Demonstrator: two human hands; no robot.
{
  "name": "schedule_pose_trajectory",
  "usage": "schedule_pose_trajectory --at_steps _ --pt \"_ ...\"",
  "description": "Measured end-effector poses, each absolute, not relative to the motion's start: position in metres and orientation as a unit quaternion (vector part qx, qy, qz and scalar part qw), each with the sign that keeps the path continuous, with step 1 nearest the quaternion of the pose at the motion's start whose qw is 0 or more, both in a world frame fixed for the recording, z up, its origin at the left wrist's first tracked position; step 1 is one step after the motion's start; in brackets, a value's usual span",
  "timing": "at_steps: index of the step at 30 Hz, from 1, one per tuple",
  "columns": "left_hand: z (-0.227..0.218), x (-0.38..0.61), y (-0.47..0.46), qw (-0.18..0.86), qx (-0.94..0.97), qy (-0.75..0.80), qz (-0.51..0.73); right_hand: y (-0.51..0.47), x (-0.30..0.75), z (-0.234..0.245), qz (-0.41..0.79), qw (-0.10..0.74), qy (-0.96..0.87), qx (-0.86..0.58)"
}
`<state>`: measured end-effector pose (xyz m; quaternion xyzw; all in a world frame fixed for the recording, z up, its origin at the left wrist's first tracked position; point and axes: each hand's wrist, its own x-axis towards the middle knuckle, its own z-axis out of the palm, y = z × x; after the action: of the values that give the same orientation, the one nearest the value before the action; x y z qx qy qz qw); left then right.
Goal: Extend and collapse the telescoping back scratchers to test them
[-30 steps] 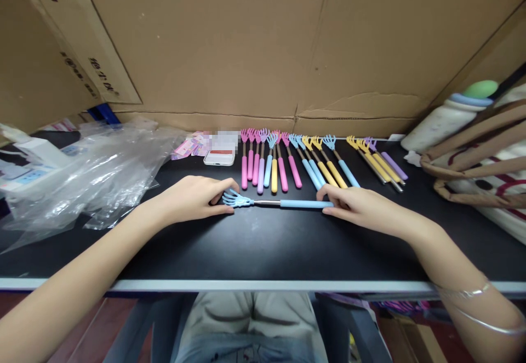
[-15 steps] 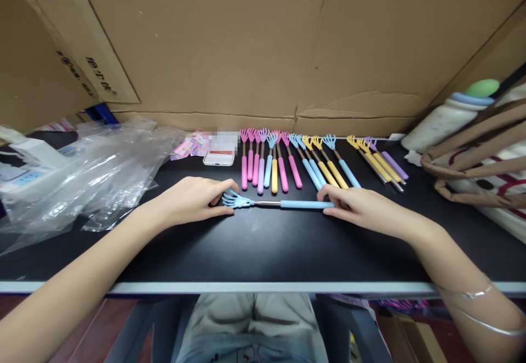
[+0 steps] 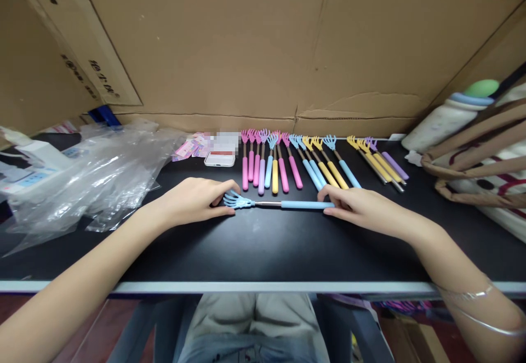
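Note:
A light-blue back scratcher (image 3: pixel 304 205) lies level across the black table (image 3: pixel 263 253), close in front of me. Its hand-shaped claw points left, and a short length of metal rod shows between claw and handle. My left hand (image 3: pixel 201 199) is closed on the claw's tips with thumb and fingers. At the other end, my right hand (image 3: pixel 357 208) pinches the butt of the blue handle. Behind it lies a row of back scratchers in pink (image 3: pixel 282 174), purple (image 3: pixel 262 176), yellow (image 3: pixel 337 174) and blue (image 3: pixel 349 174), claws toward the cardboard.
Clear plastic bags (image 3: pixel 110 171) spread over the left side, beside a white power strip (image 3: pixel 36 168). Small printed cards (image 3: pixel 191 146) and a white phone-like item (image 3: pixel 219 159) lie behind my left hand. At right are a bottle (image 3: pixel 447 122) and a bag (image 3: pixel 485 160). Cardboard (image 3: pixel 263 45) walls the back.

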<state>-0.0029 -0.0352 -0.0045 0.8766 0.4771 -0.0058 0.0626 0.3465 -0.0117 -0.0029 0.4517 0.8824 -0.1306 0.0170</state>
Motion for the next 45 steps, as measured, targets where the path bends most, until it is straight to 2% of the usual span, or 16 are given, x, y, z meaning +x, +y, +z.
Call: schedule_pose_trajectory --at_steps 4,10,23,25,28,32,36,38,45 --pt "-0.005 -0.002 -0.035 0.058 0.878 0.476 -0.001 -0.013 0.346 -0.002 -0.115 0.006 0.887 0.448" --pt "-0.005 -0.001 -0.034 0.043 0.886 0.461 0.0 -0.021 0.327 -0.001 -0.013 -0.028 0.911 0.41" --pt "-0.008 -0.003 -0.032 0.02 0.909 0.415 0.038 -0.025 0.27 -0.02 0.063 -0.071 0.949 0.3" --pt "-0.006 -0.007 -0.031 -0.007 0.906 0.419 0.055 -0.024 0.275 -0.015 0.086 -0.103 0.948 0.289" --pt "-0.007 -0.012 -0.03 -0.049 0.898 0.431 0.073 -0.018 0.295 0.001 0.13 -0.197 0.921 0.309" --pt "-0.014 -0.012 -0.027 -0.029 0.902 0.427 0.061 0.009 0.337 0.033 0.157 -0.298 0.826 0.453" --pt "-0.016 -0.01 -0.026 -0.021 0.901 0.43 0.052 0.052 0.38 0.047 0.149 -0.275 0.738 0.598" --pt "-0.016 -0.009 -0.026 -0.024 0.9 0.432 0.05 0.07 0.396 0.043 0.136 -0.218 0.714 0.652" --pt "-0.015 -0.01 -0.027 -0.032 0.9 0.433 0.039 0.092 0.419 0.003 0.132 -0.091 0.688 0.708"
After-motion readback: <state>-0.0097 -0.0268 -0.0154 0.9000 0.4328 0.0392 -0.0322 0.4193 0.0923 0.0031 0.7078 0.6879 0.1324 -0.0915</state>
